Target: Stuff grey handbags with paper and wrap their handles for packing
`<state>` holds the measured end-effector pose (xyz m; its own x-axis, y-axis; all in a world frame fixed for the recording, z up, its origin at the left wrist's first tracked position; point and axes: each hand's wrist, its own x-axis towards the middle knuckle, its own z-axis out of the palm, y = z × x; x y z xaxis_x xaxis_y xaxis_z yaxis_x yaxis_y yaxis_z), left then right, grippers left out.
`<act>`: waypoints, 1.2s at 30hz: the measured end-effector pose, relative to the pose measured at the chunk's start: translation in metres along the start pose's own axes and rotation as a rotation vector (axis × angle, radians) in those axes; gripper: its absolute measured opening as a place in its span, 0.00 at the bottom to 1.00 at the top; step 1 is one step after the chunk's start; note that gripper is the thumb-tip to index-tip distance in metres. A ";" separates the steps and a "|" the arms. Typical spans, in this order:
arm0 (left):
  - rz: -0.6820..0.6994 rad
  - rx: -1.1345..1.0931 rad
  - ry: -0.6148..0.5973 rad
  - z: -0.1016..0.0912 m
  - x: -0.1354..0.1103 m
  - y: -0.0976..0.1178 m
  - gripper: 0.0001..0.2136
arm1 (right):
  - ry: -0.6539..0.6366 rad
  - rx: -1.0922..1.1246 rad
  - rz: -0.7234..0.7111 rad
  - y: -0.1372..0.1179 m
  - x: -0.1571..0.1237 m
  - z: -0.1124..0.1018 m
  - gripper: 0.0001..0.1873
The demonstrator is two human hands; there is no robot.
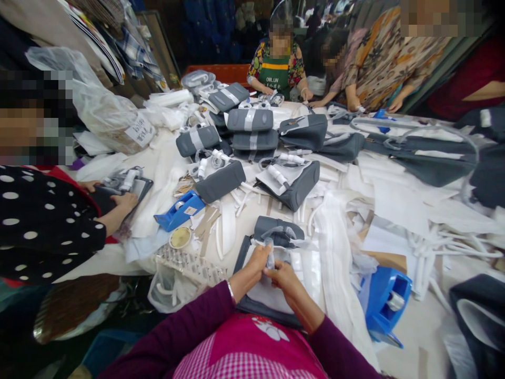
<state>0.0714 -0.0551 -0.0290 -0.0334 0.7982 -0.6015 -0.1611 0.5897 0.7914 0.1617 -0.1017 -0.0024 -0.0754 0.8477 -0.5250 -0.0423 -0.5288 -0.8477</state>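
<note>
- Left hand (256,261): thumb and fingers pinch clear plastic (270,255).
- Right hand (287,281): fingertips closed on the lower end of the same plastic.
- Bag (242,253): dark grey, flat on the table (424,321), directly under both hands; white sheet (256,291) on top.
- 2 blue dispensers (386,305): 1 right of the bag, 1 farther off, left.
- Tin (180,238): just beside the left dispenser.
- Grey bags (250,120): piled beyond.
- Co-worker's hand (127,201), far left: on another bag.
</note>
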 end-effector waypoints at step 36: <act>0.172 0.199 -0.122 -0.102 -0.046 0.018 0.08 | 0.154 0.021 -0.075 0.023 0.011 0.019 0.09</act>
<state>-0.0308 -0.0936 0.0023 0.0779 0.8902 -0.4488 0.0341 0.4476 0.8936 0.1413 -0.1058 -0.0265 0.0822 0.8802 -0.4675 -0.0631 -0.4635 -0.8838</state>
